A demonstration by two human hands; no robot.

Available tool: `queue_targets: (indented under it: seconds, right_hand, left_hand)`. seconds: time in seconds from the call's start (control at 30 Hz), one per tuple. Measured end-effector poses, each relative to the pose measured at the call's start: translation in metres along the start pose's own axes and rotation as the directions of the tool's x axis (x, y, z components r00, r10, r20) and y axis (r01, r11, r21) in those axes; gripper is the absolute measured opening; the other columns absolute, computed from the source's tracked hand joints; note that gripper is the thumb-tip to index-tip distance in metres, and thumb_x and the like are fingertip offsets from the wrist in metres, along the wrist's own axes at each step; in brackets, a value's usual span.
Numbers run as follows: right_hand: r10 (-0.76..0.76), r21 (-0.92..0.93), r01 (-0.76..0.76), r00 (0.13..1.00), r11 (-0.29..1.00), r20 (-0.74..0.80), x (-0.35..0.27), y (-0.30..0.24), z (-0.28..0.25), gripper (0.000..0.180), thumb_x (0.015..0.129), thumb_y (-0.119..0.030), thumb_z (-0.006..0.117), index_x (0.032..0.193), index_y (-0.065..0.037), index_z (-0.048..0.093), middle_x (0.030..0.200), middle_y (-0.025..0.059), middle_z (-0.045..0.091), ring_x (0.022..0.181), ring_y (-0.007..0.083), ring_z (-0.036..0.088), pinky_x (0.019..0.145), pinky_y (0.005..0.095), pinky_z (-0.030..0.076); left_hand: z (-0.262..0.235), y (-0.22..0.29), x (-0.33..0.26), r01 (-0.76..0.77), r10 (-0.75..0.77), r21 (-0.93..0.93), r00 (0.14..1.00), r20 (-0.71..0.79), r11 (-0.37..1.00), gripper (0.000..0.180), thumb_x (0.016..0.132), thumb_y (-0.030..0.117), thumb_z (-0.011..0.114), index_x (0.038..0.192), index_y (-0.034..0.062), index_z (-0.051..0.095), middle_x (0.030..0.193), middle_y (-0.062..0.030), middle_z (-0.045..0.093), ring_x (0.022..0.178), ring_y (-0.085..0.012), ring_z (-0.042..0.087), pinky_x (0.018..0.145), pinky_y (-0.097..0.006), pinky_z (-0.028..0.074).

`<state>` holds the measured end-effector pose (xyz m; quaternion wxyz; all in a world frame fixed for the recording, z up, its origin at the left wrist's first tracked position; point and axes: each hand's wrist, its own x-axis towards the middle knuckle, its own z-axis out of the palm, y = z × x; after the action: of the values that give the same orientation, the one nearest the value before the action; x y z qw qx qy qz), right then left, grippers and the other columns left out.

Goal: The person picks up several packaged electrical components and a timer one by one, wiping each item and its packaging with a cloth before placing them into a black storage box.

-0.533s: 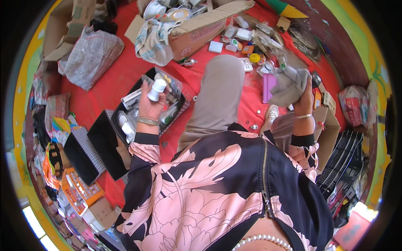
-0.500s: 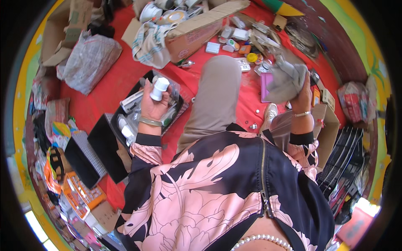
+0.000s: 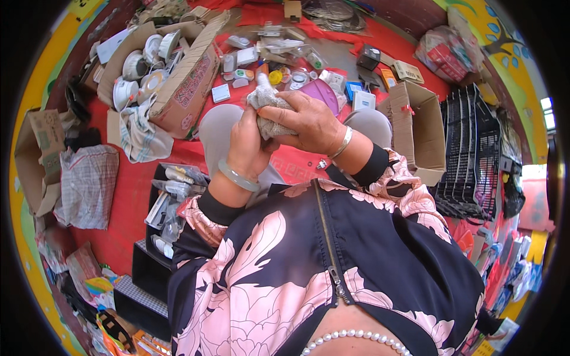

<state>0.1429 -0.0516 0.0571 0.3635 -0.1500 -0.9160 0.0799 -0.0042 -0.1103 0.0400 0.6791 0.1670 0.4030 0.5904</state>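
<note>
My two hands meet in front of my chest, above my knees. My right hand [image 3: 309,121], with a silver bangle on the wrist, closes over a crumpled grey cloth [image 3: 264,98]. From the other side, my left hand [image 3: 246,145], wearing a pale green bangle, grips the same bundle. Whatever is inside the cloth is hidden by the fabric and my fingers. The cloth's top end sticks up above both hands.
A red mat [image 3: 136,184] covers the floor. A cardboard box [image 3: 184,83] of white fittings stands at the left, and a black tray [image 3: 172,196] of small parts lies by my left elbow. An open box [image 3: 421,118] and black crates [image 3: 469,148] stand at the right. Small items [image 3: 323,92] lie ahead.
My left hand, which held a small white object over the tray, and my right hand, which held the cloth far to the right, have come together on the cloth. The view has shifted.
</note>
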Motion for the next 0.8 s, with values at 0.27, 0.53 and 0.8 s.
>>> queue_targets:
  seconds: [0.27, 0.53, 0.8]
  right_hand:
    - [0.090, -0.107, -0.098, 0.992, 0.989, -0.083, -0.011, 0.005, -0.014, 0.038, 0.065, -0.022, 0.070, 0.102, -0.015, 0.060, 0.090, 0.0109, 0.058, 0.079, 0.0274, 0.060, 0.068, 0.0346, 0.049]
    - [0.713, 0.541, -0.686, 0.670, 0.487, 0.207, -0.008, 0.015, -0.006, 0.025, 0.079, -0.023, 0.057, 0.098, -0.005, 0.059, 0.091, 0.0138, 0.064, 0.079, 0.0262, 0.063, 0.068, 0.0318, 0.049]
    - [0.530, 0.687, -0.483, 0.438, -0.543, 0.726, -0.021, 0.023, -0.003, 0.019, 0.087, -0.023, 0.056, 0.098, -0.008, 0.059, 0.090, 0.0076, 0.062, 0.076, 0.0148, 0.061, 0.065, 0.0304, 0.051]
  left_hand:
    - [0.003, 0.002, -0.006, -0.003, -0.031, 0.153, 0.976, 0.217, 0.988, 0.029, 0.096, 0.033, 0.039, 0.107, 0.0083, 0.052, 0.079, 0.0004, 0.052, 0.061, -0.0078, 0.045, 0.053, -0.021, 0.035]
    - [0.001, -0.010, -0.003, -0.692, 0.439, 0.631, 0.717, 0.542, 0.351, 0.030, 0.092, 0.014, 0.051, 0.118, 0.0007, 0.041, 0.091, -0.0061, 0.053, 0.073, -0.0132, 0.050, 0.067, -0.023, 0.042]
    - [-0.002, 0.012, 0.004, -0.850, 0.334, 0.484, 0.403, 0.852, -0.210, 0.050, 0.081, 0.008, 0.065, 0.123, 0.0003, 0.039, 0.119, -0.0164, 0.048, 0.108, -0.0273, 0.049, 0.090, -0.035, 0.040]
